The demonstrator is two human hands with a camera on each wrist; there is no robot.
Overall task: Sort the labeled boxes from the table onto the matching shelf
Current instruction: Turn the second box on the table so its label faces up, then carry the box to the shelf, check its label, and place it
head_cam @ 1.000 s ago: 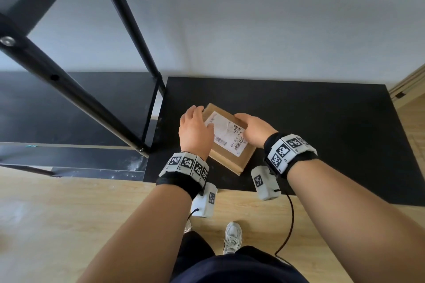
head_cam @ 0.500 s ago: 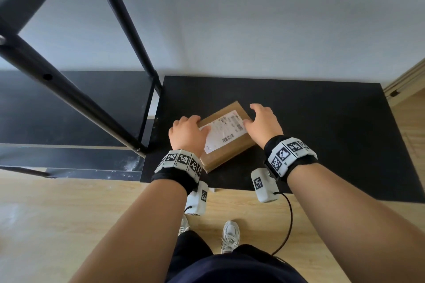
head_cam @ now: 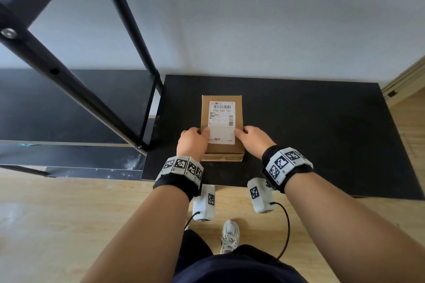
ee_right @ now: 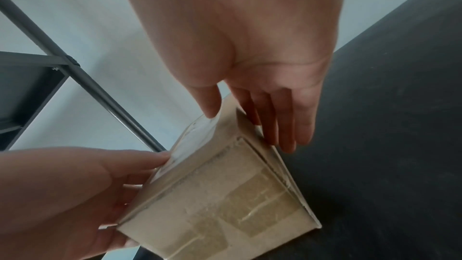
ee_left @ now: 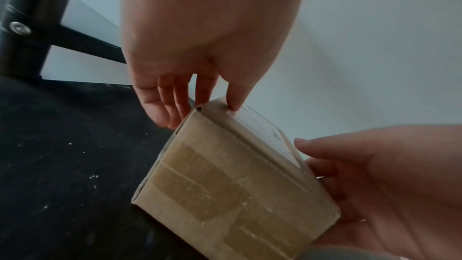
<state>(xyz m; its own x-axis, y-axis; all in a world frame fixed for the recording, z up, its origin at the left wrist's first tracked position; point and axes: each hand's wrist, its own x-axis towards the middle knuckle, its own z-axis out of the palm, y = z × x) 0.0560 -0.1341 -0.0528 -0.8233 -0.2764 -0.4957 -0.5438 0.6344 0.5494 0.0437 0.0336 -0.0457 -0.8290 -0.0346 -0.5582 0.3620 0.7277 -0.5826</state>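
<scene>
A brown cardboard box with a white shipping label on top lies on the black table, its long side pointing away from me. My left hand holds its near left edge, thumb on the label and fingers down the side. My right hand holds the near right edge the same way. In the left wrist view the left hand pinches the box at a top corner. In the right wrist view the right hand clasps the box, whose near end face is taped.
A black metal shelf frame stands left of the table, with a dark lower shelf board beside the table's left edge. A pale wall runs behind both. Wooden floor and my shoe lie below the table's front edge.
The box has turned from lying diagonally to pointing straight away from me. Both hands have slid to its near end, one on each side.
</scene>
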